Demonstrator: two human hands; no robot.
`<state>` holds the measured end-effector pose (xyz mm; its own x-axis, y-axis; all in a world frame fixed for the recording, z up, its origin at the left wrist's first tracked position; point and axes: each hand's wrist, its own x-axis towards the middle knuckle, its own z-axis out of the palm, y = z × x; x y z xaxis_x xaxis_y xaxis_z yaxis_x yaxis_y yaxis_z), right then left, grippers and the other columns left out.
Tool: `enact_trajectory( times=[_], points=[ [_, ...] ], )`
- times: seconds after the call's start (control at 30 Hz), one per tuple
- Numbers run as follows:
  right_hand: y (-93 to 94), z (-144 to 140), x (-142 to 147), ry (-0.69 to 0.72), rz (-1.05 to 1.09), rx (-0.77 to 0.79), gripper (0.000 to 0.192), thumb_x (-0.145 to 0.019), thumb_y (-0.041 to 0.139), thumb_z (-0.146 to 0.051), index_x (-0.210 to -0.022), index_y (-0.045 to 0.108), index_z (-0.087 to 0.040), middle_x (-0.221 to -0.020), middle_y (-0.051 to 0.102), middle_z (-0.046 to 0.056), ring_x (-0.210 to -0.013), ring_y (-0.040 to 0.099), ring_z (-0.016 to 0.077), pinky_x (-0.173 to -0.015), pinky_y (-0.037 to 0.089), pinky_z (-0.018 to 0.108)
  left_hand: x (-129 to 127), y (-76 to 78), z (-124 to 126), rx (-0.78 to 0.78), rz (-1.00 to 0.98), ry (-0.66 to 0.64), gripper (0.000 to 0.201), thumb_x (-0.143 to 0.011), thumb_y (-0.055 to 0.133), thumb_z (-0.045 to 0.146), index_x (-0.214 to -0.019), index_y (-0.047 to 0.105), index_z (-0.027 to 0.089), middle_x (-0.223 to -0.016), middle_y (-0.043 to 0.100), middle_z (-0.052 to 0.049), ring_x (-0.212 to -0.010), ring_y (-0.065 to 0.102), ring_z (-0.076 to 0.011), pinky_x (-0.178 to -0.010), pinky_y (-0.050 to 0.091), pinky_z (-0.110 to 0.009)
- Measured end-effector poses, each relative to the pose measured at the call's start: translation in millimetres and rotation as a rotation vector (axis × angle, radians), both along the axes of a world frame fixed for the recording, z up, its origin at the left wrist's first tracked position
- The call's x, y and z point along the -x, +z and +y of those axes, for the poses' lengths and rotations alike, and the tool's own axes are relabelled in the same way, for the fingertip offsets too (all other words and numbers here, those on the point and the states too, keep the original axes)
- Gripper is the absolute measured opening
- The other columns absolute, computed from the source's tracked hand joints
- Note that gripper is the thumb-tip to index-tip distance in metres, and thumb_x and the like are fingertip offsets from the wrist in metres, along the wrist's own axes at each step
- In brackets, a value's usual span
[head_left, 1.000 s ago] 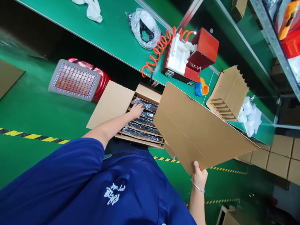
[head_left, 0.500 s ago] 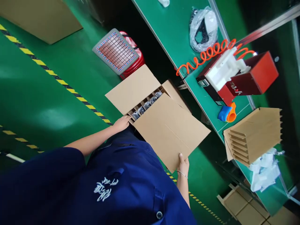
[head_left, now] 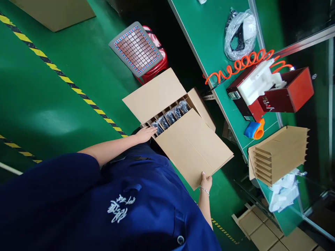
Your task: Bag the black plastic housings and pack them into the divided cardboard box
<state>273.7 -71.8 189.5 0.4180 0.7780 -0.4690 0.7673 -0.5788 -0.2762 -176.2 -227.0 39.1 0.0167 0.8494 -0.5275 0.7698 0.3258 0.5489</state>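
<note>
Step in hand, as I judge it: covering the filled carton point(head_left: 183, 104). My right hand point(head_left: 206, 182) grips the near corner of the cardboard sheet point(head_left: 193, 146), fingers closed on its edge; the sheet lies tilted over most of the carton, a row of bagged parts point(head_left: 171, 116) still showing in the dividers. My left hand point(head_left: 147, 134) rests flat and open on the carton's near rim. The carton sits beside the desk point(head_left: 209, 38). Next move calls for squaring the sheet level inside the open flap point(head_left: 154, 94).

The cardboard sheet point(head_left: 193, 146) hides most of the open carton's point(head_left: 154, 96) compartments.
</note>
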Motion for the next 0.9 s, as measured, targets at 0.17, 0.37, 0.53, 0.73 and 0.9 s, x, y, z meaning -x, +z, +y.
enact_trajectory(
  times=[0.17, 0.37, 0.53, 0.73, 0.9],
  points=[
    [-1.9, -2, 2, 0.008, 0.038, -0.003, 0.042, -0.061, 0.074, -0.055, -0.072, 0.048, -0.025, -0.068, 0.061, 0.0, -0.077, 0.061, 0.0252, -0.072, 0.048, 0.035, -6, -5.0, 9, -0.025, -0.027, -0.052, 0.059, -0.089, 0.04, 0.008, -0.144, 0.057, 0.019, -0.159, 0.044, -0.011, -0.148, 0.04, -0.0264, -0.121, 0.029, -0.05],
    [5.4, -5, 10, -0.011, 0.123, -0.058, 0.039, -0.063, 0.075, -0.052, -0.075, 0.052, -0.024, -0.069, 0.063, -0.001, -0.083, 0.063, 0.0246, -0.078, 0.05, 0.036, 5, -6.8, 9, -0.039, -0.038, -0.057, 0.059, -0.089, 0.036, 0.006, -0.143, 0.058, 0.018, -0.157, 0.046, -0.014, -0.148, 0.04, -0.0274, -0.12, 0.029, -0.053],
    [12.5, -4, 16, -0.02, 0.208, -0.079, 0.037, -0.064, 0.076, -0.049, -0.078, 0.053, -0.023, -0.074, 0.065, -0.001, -0.086, 0.063, 0.0233, -0.081, 0.051, 0.036, 9, -6.5, 3, -0.037, -0.048, -0.062, 0.06, -0.089, 0.034, 0.007, -0.141, 0.059, 0.019, -0.157, 0.047, -0.013, -0.147, 0.041, -0.0276, -0.121, 0.026, -0.054],
    [16.0, -3, 17, -0.021, 0.24, -0.083, 0.038, -0.062, 0.079, -0.046, -0.077, 0.054, -0.022, -0.073, 0.065, -0.001, -0.085, 0.063, 0.023, -0.08, 0.052, 0.036, 0, -10.5, 6, -0.024, -0.055, -0.026, 0.062, -0.081, 0.04, 0.006, -0.137, 0.062, 0.021, -0.156, 0.048, -0.013, -0.139, 0.049, -0.0328, -0.113, 0.036, -0.054],
    [13.6, -1, 14, -0.01, 0.265, -0.092, 0.04, -0.06, 0.08, -0.049, -0.075, 0.054, -0.022, -0.069, 0.063, -0.002, -0.08, 0.063, 0.0221, -0.078, 0.053, 0.036, -7, -5.3, 15, -0.042, -0.036, -0.014, 0.056, -0.083, 0.041, 0.009, -0.133, 0.064, 0.018, -0.152, 0.052, -0.016, -0.132, 0.053, -0.0332, -0.107, 0.039, -0.053]
  ],
)
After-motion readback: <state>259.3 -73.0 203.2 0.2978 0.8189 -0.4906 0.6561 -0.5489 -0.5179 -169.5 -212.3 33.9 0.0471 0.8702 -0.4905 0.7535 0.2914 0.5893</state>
